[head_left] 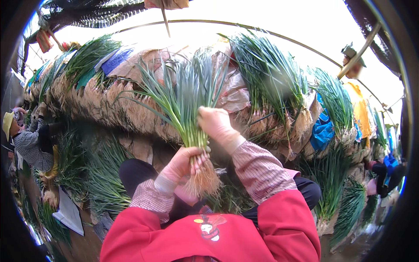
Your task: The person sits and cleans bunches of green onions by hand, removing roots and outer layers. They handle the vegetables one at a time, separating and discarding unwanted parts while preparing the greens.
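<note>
A bunch of green onions [186,108] stands upright before me, leaves fanned out at the top and pale fibrous roots [204,180] hanging below. My left hand [183,160], in a thin pale glove, is closed round the stems just above the roots. On the right side of the bunch, higher up, my right hand [214,122], gloved too, has its fingers curled against the leaves; its fingertips are partly hidden, so what exactly they pinch does not show.
A long heap of rooted onions [131,104] curves across, partly covered by sacking [232,88]. More onions lie at left [104,177] and right [330,177]. A blue plastic bag [322,131] hangs at right. A co-worker [31,144] sits at left; other people are at right.
</note>
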`<act>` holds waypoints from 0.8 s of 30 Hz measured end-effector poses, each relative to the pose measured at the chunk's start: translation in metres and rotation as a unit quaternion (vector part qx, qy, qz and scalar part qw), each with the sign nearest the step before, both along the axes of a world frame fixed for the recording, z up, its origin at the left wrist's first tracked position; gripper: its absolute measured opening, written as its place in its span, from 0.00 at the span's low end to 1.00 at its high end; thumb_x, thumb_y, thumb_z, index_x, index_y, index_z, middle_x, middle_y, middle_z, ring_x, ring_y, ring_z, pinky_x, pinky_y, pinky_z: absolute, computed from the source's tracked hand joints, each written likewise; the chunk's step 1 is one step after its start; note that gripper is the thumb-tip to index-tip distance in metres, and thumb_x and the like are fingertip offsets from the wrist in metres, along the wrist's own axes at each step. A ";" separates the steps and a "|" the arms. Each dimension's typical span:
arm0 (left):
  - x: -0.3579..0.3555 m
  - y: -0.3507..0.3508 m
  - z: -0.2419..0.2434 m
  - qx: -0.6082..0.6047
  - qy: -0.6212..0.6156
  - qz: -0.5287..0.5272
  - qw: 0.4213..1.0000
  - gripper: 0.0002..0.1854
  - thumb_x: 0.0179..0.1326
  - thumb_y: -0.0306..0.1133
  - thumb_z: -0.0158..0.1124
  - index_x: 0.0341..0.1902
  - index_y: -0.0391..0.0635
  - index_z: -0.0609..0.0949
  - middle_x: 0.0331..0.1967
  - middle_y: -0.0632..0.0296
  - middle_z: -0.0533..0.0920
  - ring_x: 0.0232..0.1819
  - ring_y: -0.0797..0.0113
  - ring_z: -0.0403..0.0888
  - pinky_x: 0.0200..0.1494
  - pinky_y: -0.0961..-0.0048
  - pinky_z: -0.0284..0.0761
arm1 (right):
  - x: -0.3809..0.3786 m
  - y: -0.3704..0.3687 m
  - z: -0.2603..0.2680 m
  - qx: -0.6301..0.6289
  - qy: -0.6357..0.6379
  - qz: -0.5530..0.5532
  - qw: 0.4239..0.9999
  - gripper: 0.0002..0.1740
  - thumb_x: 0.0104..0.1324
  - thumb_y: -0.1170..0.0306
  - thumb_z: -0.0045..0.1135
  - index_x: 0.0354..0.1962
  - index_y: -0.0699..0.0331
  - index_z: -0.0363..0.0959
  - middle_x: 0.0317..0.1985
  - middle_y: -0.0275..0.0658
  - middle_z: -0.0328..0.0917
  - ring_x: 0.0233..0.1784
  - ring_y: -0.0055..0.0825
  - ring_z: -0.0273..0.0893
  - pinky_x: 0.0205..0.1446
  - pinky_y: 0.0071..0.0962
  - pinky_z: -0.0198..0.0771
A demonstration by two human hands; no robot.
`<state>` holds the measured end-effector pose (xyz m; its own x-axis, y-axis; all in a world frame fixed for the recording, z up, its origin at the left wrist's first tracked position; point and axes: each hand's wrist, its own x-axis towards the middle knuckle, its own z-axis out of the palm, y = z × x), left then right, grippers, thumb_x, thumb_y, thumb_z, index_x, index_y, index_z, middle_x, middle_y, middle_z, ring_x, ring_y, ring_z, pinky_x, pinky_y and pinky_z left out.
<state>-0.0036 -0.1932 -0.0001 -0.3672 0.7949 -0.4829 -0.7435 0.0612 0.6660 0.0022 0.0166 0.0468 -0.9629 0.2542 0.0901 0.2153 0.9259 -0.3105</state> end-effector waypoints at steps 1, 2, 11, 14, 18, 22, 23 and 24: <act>0.003 -0.005 0.003 -0.010 0.029 0.002 1.000 0.19 0.63 0.31 0.55 0.53 0.29 0.76 0.34 0.52 0.83 0.32 0.67 0.81 0.32 0.70 0.82 | -0.008 0.010 -0.007 0.059 -0.015 -0.009 0.998 0.11 0.64 0.63 0.56 0.35 0.63 0.74 0.33 0.47 0.82 0.40 0.45 0.82 0.46 0.39 0.75; 0.007 -0.010 0.006 -0.039 0.010 0.016 0.999 0.18 0.62 0.30 0.56 0.52 0.28 0.77 0.33 0.53 0.82 0.30 0.66 0.81 0.35 0.71 0.81 | -0.009 0.023 -0.009 -0.007 0.060 -0.087 0.994 0.11 0.64 0.64 0.56 0.37 0.63 0.74 0.35 0.47 0.82 0.41 0.44 0.82 0.47 0.39 0.75; 0.030 -0.048 0.030 -0.075 0.058 -0.001 0.995 0.18 0.60 0.27 0.58 0.52 0.31 0.76 0.28 0.54 0.82 0.28 0.68 0.82 0.27 0.78 0.78 | 0.014 0.067 -0.040 -0.379 0.251 -0.080 0.887 0.31 0.59 0.56 0.64 0.52 0.71 0.72 0.50 0.53 0.78 0.53 0.39 0.79 0.58 0.33 0.70; 0.045 -0.046 0.034 -0.043 0.079 0.030 0.995 0.18 0.58 0.27 0.59 0.51 0.31 0.76 0.30 0.55 0.82 0.23 0.70 0.80 0.23 0.78 0.76 | -0.037 0.039 -0.020 -0.318 0.150 -0.141 0.925 0.37 0.56 0.49 0.63 0.53 0.72 0.71 0.51 0.56 0.78 0.54 0.47 0.78 0.60 0.37 0.70; 0.055 -0.052 0.045 -0.108 0.105 -0.009 0.989 0.16 0.56 0.26 0.58 0.48 0.31 0.76 0.29 0.53 0.82 0.19 0.71 0.77 0.19 0.77 0.74 | -0.103 0.049 -0.003 -0.088 0.056 -0.140 0.985 0.20 0.61 0.60 0.52 0.43 0.65 0.79 0.41 0.55 0.81 0.45 0.49 0.82 0.54 0.41 0.74; 0.051 -0.066 0.065 -0.067 0.098 0.053 0.992 0.13 0.58 0.25 0.60 0.47 0.36 0.77 0.26 0.57 0.81 0.18 0.72 0.76 0.17 0.80 0.69 | -0.097 0.136 0.008 -0.061 0.049 -0.153 0.985 0.15 0.64 0.63 0.46 0.35 0.58 0.83 0.38 0.50 0.83 0.44 0.48 0.82 0.50 0.42 0.77; 0.048 -0.070 0.071 -0.063 0.089 0.046 0.993 0.13 0.57 0.26 0.60 0.47 0.36 0.77 0.26 0.57 0.80 0.18 0.73 0.75 0.16 0.80 0.68 | -0.086 0.163 0.012 -0.029 0.097 -0.187 0.977 0.15 0.65 0.64 0.45 0.34 0.58 0.82 0.38 0.49 0.83 0.42 0.47 0.83 0.47 0.42 0.78; 0.046 -0.076 0.077 -0.080 0.082 0.024 0.993 0.13 0.57 0.26 0.61 0.47 0.36 0.77 0.26 0.57 0.80 0.18 0.73 0.75 0.17 0.81 0.68 | -0.072 0.183 0.019 0.018 0.122 -0.238 0.963 0.15 0.66 0.67 0.44 0.34 0.59 0.82 0.37 0.49 0.83 0.41 0.46 0.83 0.44 0.42 0.78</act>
